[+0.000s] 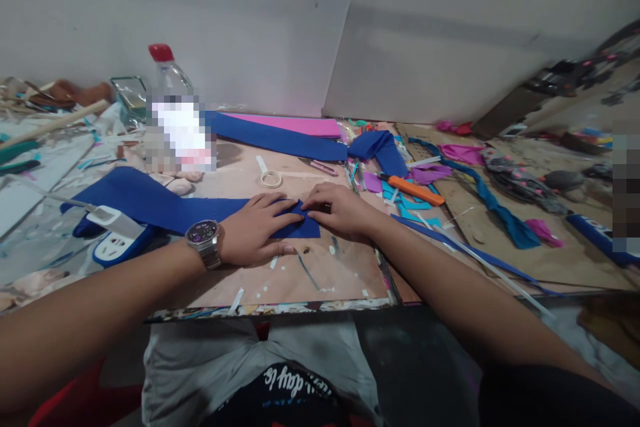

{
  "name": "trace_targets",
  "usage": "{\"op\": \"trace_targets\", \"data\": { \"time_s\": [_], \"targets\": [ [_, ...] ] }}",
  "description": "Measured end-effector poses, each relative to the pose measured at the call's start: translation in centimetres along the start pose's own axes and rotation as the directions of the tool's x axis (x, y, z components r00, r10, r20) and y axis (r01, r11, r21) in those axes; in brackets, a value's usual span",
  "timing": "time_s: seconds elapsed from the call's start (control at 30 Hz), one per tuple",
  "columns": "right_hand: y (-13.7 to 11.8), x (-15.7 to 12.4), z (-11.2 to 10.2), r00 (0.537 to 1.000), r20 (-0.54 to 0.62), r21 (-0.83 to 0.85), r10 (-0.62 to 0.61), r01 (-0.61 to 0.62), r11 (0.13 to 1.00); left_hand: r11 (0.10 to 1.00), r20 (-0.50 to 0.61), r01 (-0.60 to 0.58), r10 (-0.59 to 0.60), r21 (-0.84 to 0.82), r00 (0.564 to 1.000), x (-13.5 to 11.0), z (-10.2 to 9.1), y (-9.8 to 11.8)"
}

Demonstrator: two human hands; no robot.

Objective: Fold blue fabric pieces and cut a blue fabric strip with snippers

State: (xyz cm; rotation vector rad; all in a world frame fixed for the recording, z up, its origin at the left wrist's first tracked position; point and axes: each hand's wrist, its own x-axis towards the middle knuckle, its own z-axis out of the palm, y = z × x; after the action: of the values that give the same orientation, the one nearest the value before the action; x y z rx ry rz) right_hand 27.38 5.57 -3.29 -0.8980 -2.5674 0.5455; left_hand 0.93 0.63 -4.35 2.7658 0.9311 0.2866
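A long blue strip of fabric-like material (215, 211) lies across the work board, its cut end near the middle. My left hand (257, 223), with a watch (203, 240) on the wrist, rests flat on the strip with fingers spread. Close by its fingertips, my right hand (337, 207) has bent fingers drawn together at the strip, pinching or pressing it; what lies under the fingertips is partly hidden. A small roll of tape (271, 179) sits just beyond my hands.
Another blue strip (280, 137) and a pink one (300, 125) lie along the wall. An orange utility knife (415, 190) rests among scraps on the right. On the left stand a red-capped bottle (173, 77) and a blue-white power strip (120, 243) with a plug.
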Motion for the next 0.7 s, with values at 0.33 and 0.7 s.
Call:
{"op": "trace_targets", "data": {
  "time_s": [0.33, 0.7],
  "targets": [
    [0.06, -0.07, -0.01, 1.0, -0.007, -0.001, -0.027, 0.027, 1.0, 1.0, -0.004, 0.022, -0.022, 0.017, 1.0, 0.19, 0.12, -0.01],
    [0.16, -0.08, 0.03, 0.999, -0.045, 0.008, -0.011, 0.011, 1.0, 1.0, -0.046, 0.027, -0.026, 0.011, 0.999, 0.39, 0.25, -0.05]
  ]
}}
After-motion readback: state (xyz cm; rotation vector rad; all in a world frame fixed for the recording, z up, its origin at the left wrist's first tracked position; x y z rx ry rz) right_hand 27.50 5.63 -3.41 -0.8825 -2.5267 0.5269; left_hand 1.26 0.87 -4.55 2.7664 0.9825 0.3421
